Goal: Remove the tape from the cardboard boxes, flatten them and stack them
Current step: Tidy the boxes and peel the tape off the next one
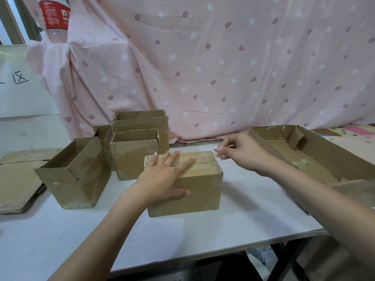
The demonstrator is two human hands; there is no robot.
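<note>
We press the left hand (168, 175) flat on the box (183, 183); the right hand (241, 153) apparently pinches tape, hard to see. We peel low, steadily.

Pink leaf-print cloth (223, 67), red-labelled bottle (54, 17), white table (182, 236)

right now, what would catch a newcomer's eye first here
The closed cardboard box at the table's middle, with the left hand pressed flat on its taped top. Just beyond its right end the right hand pinches something small. Behind hangs a pink leaf-print sheet.
</note>
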